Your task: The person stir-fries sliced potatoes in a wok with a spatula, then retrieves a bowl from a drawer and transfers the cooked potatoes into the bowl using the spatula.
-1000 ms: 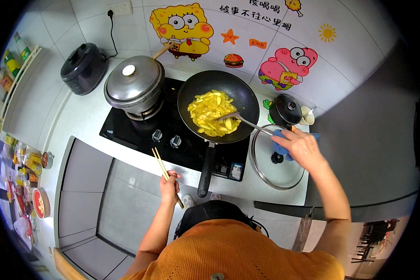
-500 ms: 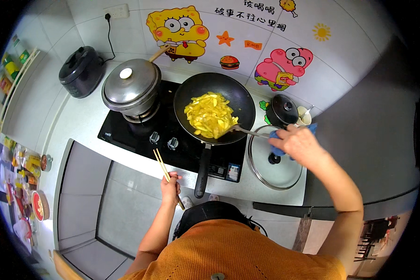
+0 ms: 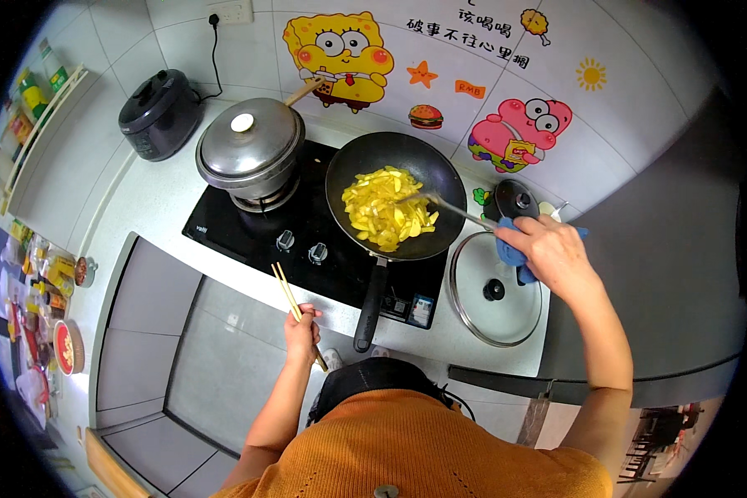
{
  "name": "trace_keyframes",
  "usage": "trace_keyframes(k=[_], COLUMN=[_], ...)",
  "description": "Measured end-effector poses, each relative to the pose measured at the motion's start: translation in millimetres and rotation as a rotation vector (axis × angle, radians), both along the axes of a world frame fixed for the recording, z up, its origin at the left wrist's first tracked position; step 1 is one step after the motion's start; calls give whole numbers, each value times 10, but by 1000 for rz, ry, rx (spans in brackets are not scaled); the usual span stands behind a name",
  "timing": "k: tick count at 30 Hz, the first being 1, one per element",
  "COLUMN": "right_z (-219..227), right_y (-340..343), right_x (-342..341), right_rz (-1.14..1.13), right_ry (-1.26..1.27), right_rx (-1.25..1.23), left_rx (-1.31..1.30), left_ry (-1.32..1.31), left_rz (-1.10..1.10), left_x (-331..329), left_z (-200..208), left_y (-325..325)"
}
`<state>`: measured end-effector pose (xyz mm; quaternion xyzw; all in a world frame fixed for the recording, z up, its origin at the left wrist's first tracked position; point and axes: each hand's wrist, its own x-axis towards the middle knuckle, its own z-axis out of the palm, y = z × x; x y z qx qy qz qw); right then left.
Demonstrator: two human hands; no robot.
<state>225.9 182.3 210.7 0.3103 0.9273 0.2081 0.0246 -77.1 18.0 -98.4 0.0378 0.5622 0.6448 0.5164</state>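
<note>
Right grip (image 3: 556, 253) holds spatula (image 3: 466, 215) at yellow slices (image 3: 386, 212).

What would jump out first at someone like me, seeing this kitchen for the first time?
Probably the bright yellow food heaped in the black wok at the stove's right side, where the right hand holds a spatula and a blue cloth. Next, the big yellow sticker and pink sticker on the wall behind. Lower down, the left hand holds chopsticks before the counter.
</note>
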Motion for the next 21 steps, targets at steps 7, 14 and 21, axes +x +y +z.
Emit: trace_keyframes(k=[7, 14, 21], right_z=[-230, 132, 100], right_y=[94, -53, -143], right_x=[-47, -14, -123], right_rz=[52, 55, 42], right_ry=[-96, -192, -261], right_rx=[-28, 3, 29], left_rx=[17, -17, -5], left_ry=[14, -7, 12], left_rz=[-31, -14, -19], left_x=[0, -16, -33], left_z=[-62, -111, -125], left_y=[40, -2, 4])
